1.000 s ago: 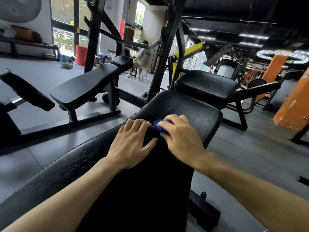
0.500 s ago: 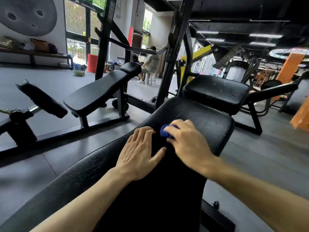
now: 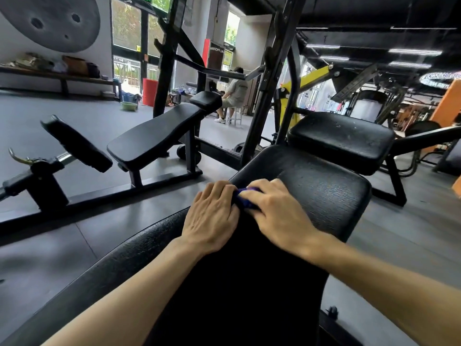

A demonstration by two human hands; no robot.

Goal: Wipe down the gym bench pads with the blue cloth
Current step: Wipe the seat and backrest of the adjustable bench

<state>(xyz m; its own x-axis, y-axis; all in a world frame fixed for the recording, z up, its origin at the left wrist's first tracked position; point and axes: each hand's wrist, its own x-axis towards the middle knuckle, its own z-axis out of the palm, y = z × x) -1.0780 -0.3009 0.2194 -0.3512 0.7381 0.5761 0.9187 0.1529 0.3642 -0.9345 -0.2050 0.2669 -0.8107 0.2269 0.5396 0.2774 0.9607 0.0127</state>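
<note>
A long black bench pad (image 3: pixel 316 193) runs away from me, with a smaller black seat pad (image 3: pixel 341 141) just beyond its far end. Both hands sit side by side on the long pad near its left edge. The blue cloth (image 3: pixel 245 199) is bunched between them and mostly covered; only a small blue fold shows. My right hand (image 3: pixel 277 216) lies over the cloth with its fingers curled round it. My left hand (image 3: pixel 212 218) has bent fingers that meet the cloth's left edge and seem to pinch it.
Another black bench (image 3: pixel 154 136) with an angled pad (image 3: pixel 74 143) stands to the left on the grey floor. Black rack uprights (image 3: pixel 269 78) rise behind the pads. A person (image 3: pixel 234 96) sits on a stool far back, and a green basin (image 3: pixel 129 105) lies on the floor.
My left hand, flat on the pad before, has slid right and closed its fingers against the cloth. Both hands have shifted toward the pad's left edge. The view has tilted slightly.
</note>
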